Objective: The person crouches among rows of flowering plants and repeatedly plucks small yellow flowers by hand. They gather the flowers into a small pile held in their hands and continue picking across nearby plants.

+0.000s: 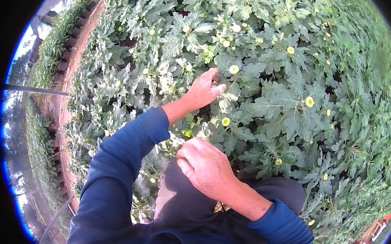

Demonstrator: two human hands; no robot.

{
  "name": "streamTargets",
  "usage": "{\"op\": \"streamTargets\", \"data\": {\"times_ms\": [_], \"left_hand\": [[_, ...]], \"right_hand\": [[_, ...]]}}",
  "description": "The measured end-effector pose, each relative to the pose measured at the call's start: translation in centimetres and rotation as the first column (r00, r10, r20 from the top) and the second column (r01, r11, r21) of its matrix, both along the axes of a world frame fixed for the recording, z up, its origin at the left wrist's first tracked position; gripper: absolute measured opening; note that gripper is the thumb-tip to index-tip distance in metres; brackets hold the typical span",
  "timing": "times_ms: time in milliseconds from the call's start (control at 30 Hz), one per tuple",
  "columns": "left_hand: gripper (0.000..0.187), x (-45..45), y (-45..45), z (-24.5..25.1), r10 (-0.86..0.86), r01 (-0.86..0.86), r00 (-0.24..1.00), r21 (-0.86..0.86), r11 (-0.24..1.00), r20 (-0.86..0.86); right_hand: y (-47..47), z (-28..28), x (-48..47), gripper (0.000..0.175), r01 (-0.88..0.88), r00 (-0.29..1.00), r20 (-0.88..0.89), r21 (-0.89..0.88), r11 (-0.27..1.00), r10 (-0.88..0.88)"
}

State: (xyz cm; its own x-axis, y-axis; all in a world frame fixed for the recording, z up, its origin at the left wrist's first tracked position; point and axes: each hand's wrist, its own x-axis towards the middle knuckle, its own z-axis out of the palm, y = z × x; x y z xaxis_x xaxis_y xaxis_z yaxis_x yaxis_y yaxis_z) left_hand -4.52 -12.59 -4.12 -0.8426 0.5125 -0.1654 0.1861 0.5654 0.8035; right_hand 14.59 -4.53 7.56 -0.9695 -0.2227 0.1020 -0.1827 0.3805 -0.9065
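Note:
My left hand reaches forward among the lobed grey-green leaves of chrysanthemum plants. Its thumb and bent fingers stand apart beside a leaf, below and left of a pale yellow flower head. Closer to my body, my right hand is curled with its back towards me. Its fingertips are hidden, so whether it holds anything cannot be seen. Just past its knuckles a pale, silvery leaf sticks up. Another yellow-green flower head is above and right of that hand.
My knees press close against the foliage. Several more opening flower heads dot the dense plants. On the left runs a reddish dirt path, with a row of brown pots beyond and a grey pole across it.

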Motion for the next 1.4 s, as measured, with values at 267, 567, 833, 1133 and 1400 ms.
{"op": "streamTargets", "data": {"times_ms": [267, 567, 833, 1133, 1400], "left_hand": [[0.071, 1.9, 1.2, -1.9, -0.296, 0.284, 0.926, -0.085, 0.955, -0.235], [0.075, 2.9, 1.9, -3.4, -0.221, 0.153, 0.914, -0.216, 0.964, -0.340], [0.077, 0.6, 1.5, -4.5, 0.053, -0.080, 0.993, -0.259, 0.963, -0.110], [0.078, -0.7, 1.7, -3.9, 0.091, -0.105, 0.992, 0.173, 0.979, 0.088], [0.064, -0.9, 3.2, 0.2, 0.039, -0.048, 0.998, 0.181, 0.982, 0.052]], "right_hand": [[-0.1, -0.1, -0.2, 0.012, -0.003, 1.000, -0.012, -0.019, 1.000, 0.003], [0.4, 0.0, -0.6, 0.013, -0.054, 0.998, 0.023, -0.029, 0.998, 0.055], [0.1, -0.5, -0.6, 0.018, -0.132, 0.979, 0.143, -0.110, 0.985, 0.147], [0.0, -1.5, -0.8, 0.018, -0.148, 0.985, 0.070, -0.093, 0.985, 0.155], [0.7, -1.0, -1.0, 0.017, -0.166, 0.986, 0.000, -0.105, 0.981, 0.167]]}}
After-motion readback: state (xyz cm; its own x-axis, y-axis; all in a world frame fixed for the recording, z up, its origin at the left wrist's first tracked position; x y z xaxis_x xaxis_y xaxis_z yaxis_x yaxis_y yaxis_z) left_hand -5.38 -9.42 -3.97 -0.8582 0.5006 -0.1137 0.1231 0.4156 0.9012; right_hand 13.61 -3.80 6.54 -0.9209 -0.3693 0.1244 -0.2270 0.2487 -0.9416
